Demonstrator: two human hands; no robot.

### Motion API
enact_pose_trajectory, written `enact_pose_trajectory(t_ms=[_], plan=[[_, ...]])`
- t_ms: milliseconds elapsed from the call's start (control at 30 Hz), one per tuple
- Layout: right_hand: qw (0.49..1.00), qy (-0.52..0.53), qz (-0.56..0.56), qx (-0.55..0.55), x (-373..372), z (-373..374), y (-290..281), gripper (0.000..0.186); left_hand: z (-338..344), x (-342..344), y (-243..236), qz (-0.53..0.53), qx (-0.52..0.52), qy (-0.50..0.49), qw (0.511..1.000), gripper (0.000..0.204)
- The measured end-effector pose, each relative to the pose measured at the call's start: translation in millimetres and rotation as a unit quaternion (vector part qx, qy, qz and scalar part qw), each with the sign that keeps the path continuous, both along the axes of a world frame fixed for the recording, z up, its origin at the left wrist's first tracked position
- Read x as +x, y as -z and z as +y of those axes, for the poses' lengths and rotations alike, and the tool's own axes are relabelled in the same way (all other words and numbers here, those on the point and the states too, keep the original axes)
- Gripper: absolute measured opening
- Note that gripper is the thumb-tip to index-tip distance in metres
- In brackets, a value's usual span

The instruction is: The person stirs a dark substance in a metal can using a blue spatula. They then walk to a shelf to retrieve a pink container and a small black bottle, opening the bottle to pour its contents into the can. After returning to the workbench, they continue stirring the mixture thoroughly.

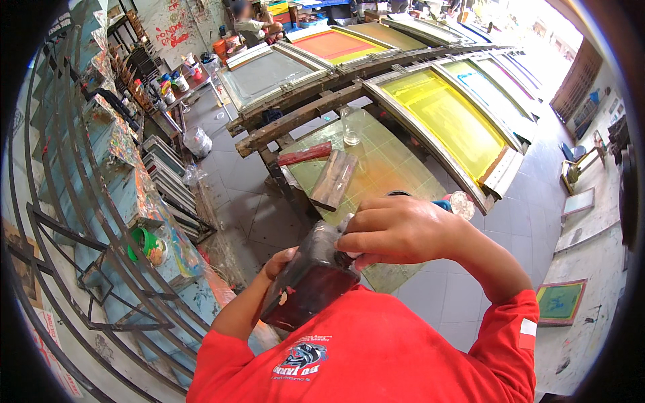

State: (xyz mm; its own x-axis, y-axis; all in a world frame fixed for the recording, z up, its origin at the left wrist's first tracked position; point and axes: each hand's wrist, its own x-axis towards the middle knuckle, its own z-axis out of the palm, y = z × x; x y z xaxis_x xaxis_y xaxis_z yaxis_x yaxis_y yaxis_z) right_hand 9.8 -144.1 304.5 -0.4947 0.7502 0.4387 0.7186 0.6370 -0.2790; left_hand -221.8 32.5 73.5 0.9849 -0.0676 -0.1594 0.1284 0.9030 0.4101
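Observation:
A dark, glossy, box-shaped jerrycan (pixel 310 285) is held tilted in front of my red shirt. My left hand (pixel 279 260) grips it along its left side; most of the fingers are hidden behind it. At the top right end of the jerrycan, my right hand (pixel 400 232) is closed with curled fingers around the neck area. Whether a cap is under those fingers I cannot tell. Just beyond my right hand lies a blue-handled thing (pixel 442 204), beside a small tub with whitish contents (pixel 462 205).
Ahead stands a stained glass-topped table (pixel 386 176) bearing a wooden block (pixel 334 180), a red squeegee (pixel 305 154) and a clear jar (pixel 351 126). Framed printing screens (pixel 447 111) rest on wooden rails beyond. A paint-splashed ledge with a green bucket (pixel 144 243) is left. Another person (pixel 254 27) sits far back.

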Motion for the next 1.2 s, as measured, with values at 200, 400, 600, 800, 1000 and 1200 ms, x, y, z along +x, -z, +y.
enact_pose_trajectory(t_ms=[200, 400, 600, 800, 1000, 1200], plan=[[0.992, 0.035, -0.106, 0.058, -2.8, -12.0, -9.7, 0.034, 5.7, -10.0, 26.4, 0.055, 0.017, -0.043, 0.997, 0.078], [0.979, 0.183, 0.037, 0.076, 8.7, -25.6, 10.3, 0.035, 24.7, 6.8, -32.6, -0.095, 0.299, -0.068, 0.947, 0.083], [0.921, 0.271, 0.271, 0.069, 9.2, -60.0, 63.0, 0.033, 42.5, 25.5, -50.1, -0.114, 0.63, -0.155, 0.753, 0.094], [0.871, 0.331, 0.362, 0.033, 2.6, -98.2, 121.2, 0.028, 49.4, 43.5, -79.3, -0.1, 0.791, -0.154, 0.584, 0.096], [0.784, 0.382, 0.487, -0.04, -1.0, -130.0, 185.6, 0.026, 42.8, 65.9, -117.1, -0.088, 0.89, -0.086, 0.44, 0.096], [0.733, 0.373, 0.556, -0.122, 0.7, -149.8, 221.2, 0.024, 24.4, 95.3, -153.1, -0.069, 0.916, -0.008, 0.394, 0.096]])
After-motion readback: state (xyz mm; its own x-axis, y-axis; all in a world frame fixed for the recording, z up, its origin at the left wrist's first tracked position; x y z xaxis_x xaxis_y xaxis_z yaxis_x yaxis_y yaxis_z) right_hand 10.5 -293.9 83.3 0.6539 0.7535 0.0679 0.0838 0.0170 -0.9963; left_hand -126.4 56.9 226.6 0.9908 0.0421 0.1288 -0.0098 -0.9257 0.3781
